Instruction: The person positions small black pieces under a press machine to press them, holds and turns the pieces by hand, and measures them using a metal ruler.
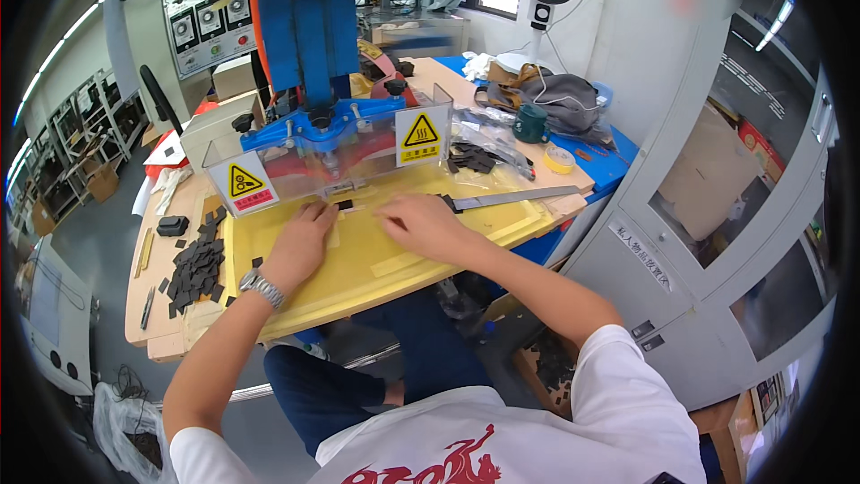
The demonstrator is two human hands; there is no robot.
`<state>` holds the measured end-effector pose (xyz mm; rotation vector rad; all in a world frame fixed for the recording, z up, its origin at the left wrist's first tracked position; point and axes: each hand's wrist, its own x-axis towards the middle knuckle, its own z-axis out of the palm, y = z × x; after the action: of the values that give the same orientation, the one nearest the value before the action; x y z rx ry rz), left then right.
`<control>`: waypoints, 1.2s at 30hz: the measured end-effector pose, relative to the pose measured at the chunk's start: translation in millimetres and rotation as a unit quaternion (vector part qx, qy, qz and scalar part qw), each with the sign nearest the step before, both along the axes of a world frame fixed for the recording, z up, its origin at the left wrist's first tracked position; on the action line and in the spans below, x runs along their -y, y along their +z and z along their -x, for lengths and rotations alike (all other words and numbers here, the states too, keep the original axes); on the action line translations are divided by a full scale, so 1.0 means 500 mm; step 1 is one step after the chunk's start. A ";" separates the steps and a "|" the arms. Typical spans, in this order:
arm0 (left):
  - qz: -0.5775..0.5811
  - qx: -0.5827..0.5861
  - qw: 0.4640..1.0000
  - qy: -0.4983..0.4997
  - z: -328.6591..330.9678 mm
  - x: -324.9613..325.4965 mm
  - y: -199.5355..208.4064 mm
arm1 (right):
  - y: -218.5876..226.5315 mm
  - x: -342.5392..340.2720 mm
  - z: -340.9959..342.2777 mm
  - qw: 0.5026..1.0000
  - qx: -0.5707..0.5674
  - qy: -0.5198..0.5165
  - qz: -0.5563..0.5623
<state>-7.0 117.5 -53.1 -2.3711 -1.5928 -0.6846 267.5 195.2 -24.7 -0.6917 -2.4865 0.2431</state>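
Lying on yellow board [356, 249] between left hand [301, 235] and right hand [416, 222]: small black piece [345, 205], just before clear guard [300, 175], apparently within both hands' reach. Left: palm down, grip cannot be told. Right: fingers curled, any pinched item hidden. Guard seemingly shields fingers from blue press [324, 31]. Black pile [195, 271] leftward, likely for easy pickup.

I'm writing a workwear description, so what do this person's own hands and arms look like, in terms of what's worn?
The left hand is ungloved, with a silver-coloured wristwatch on a metal-looking band at the wrist. The right hand is ungloved too, with no watch visible. The left sleeve and right sleeve are white and short.
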 end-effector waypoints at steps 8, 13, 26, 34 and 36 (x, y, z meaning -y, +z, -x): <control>-0.044 0.067 0.993 -0.089 -0.168 0.262 0.069 | -0.013 -0.003 -0.218 0.986 -0.052 -0.142 -0.063; -0.017 0.150 0.972 -0.180 -0.250 0.314 -0.007 | -0.033 -0.055 -0.235 0.990 -0.033 -0.113 -0.083; 0.124 0.355 0.925 -0.053 -0.304 0.396 -0.193 | -0.053 0.003 -0.202 0.983 -0.023 -0.177 -0.036; 0.222 0.499 0.837 0.030 -0.315 0.409 -0.176 | -0.035 0.030 -0.194 0.970 -0.118 -0.168 0.128; 0.210 0.503 0.838 0.023 -0.302 0.403 -0.179 | -0.014 0.062 -0.180 0.955 -0.193 -0.143 0.176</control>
<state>143.9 -83.9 -142.7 -2.3258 -2.3480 -1.9868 357.4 164.2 -31.8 -1.0288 -1.9593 0.6557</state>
